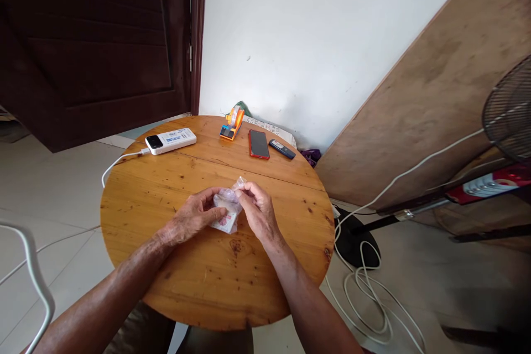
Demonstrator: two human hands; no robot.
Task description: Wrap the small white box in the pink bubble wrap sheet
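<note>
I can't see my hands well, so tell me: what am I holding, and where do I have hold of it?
Both hands hold a small clear plastic packet: left hand at its left side, right hand pinching its top right corner.

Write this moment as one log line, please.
left hand: holds small clear plastic packet | right hand: pinches packet top | over round wooden table | behind: power bank, tape dispenser, red phone

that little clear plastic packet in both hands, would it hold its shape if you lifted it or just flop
Probably flop: the clear plastic packet looks thin and crumpled, bunching where the left hand and right hand pinch it. It seems light, as fingertips alone hold it up. The film could be slippery, though that is hard to judge here.
</note>
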